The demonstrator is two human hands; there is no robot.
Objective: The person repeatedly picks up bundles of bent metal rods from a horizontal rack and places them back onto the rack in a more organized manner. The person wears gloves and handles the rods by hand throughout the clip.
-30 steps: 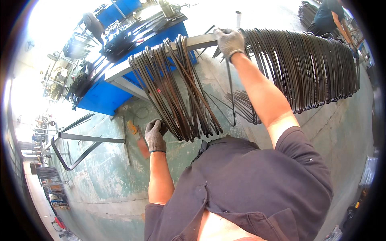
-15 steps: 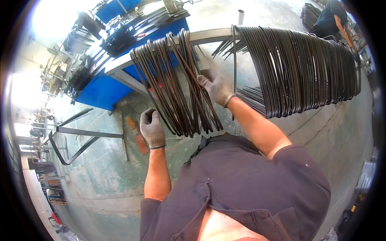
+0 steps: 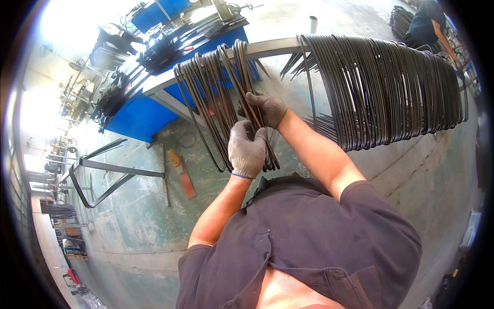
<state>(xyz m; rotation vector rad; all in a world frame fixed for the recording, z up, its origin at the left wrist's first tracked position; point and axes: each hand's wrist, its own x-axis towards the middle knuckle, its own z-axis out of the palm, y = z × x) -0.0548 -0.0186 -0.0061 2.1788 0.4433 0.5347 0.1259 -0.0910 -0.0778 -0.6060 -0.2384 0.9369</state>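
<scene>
Dark bent metal rods (image 3: 203, 87), shaped like long narrow loops, hang over a grey metal bar (image 3: 270, 48) in front of me. My right hand (image 3: 268, 108), in a grey knit glove, is closed round the right-hand rods of this smaller bunch, its thumb in front and its fingers mostly hidden behind. Lower down, my gloved left hand (image 3: 246, 152) is at the same rods, which pass between its thumb and curled fingers. Farther right on the bar hangs a much larger, dense row of similar rods (image 3: 386, 92).
Behind the bar at left stands a blue workbench (image 3: 136, 116) loaded with dark metal pieces. A metal frame (image 3: 121, 169) juts out at left, near a reddish-brown flat piece (image 3: 186, 184) on the floor. Another person (image 3: 424, 26) bends over at the far right.
My left hand has moved right and up from beside the bunch onto its rods. My right hand has shifted slightly left, and the rods it holds are drawn closer together.
</scene>
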